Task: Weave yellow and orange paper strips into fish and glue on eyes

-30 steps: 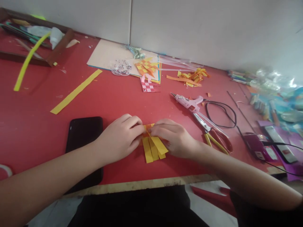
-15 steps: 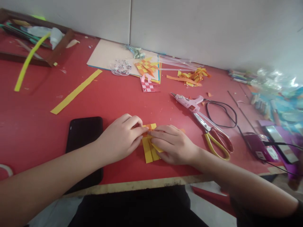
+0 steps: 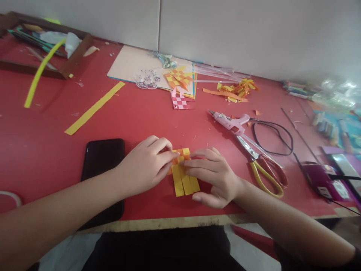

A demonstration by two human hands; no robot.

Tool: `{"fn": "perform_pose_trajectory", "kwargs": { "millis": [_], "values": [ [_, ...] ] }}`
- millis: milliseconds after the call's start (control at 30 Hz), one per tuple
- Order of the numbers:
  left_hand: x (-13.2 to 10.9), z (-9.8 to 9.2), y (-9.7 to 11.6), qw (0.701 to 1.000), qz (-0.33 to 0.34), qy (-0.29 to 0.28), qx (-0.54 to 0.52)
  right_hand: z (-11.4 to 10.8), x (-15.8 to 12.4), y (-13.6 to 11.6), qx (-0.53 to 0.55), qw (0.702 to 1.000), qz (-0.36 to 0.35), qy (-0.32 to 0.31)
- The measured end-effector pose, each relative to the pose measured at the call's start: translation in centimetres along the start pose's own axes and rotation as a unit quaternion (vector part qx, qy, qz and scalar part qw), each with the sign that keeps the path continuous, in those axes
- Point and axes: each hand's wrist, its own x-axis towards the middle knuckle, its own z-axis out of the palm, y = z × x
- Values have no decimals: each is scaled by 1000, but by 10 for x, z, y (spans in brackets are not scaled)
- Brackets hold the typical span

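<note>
A small weave of yellow and orange paper strips [image 3: 184, 177] lies on the red table [image 3: 42, 150] near its front edge. My left hand [image 3: 146, 165] rests on the weave's left side, fingers curled and pinching its upper edge. My right hand [image 3: 214, 177] lies on the right side, fingers pressed together on the strips, thumb below. The loose yellow strip ends point toward me between the two hands.
A black phone [image 3: 103, 169] lies under my left forearm. A pink glue gun [image 3: 231, 122], yellow-handled scissors [image 3: 265, 173] and a black cord [image 3: 272, 131] sit to the right. A long yellow strip [image 3: 94, 108], woven paper pieces [image 3: 179, 99] and scraps [image 3: 234, 90] lie farther back.
My right hand has slid down and turned, uncovering the yellow strip ends. The left hand stays pinched on the weave. The view shifted slightly.
</note>
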Motion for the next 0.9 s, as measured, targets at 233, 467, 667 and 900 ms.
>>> {"fn": "perform_pose_trajectory", "kwargs": {
  "millis": [233, 467, 667, 900],
  "values": [
    [-1, -1, 1, 1000, -14, -9, -12, 3, 3, 3, -24, 998, 59, 9],
    [0, -1, 1, 1000, -8, -3, -8, 4, 3, 1, -53, 998, 36, -3],
    [-1, -1, 2, 1000, -14, -6, -6, 7, 8, -1, -48, 998, 42, -20],
    [0, -1, 2, 1000, -17, -11, -10, 8, 8, -1, -28, 998, 48, -21]
  ]
}}
